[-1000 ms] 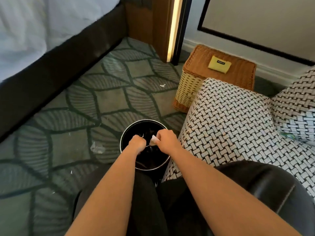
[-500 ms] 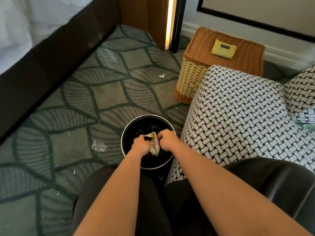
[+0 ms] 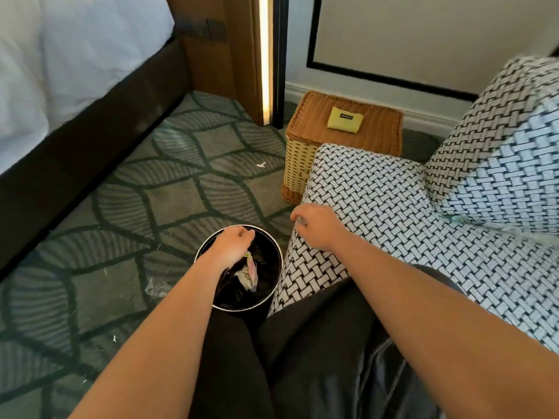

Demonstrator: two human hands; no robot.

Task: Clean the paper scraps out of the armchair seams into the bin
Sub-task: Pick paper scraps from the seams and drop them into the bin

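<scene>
Moved off the bin (image 3: 267,293), the right grip (image 3: 317,226) is held loosely curled, empty, over the front corner of the armchair (image 3: 378,207). The left grip (image 3: 231,247) is curled above the bin rim; whether the scrap (image 3: 248,275) inside is held cannot be told. Open carpet (image 3: 169,204) lies left.

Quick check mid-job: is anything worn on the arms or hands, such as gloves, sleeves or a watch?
The left hand and right hand are ungloved, with no ring, watch or band visible. The arms behind them are bare to the frame edge, with no sleeves in view. Dark trousers show beneath.
</scene>
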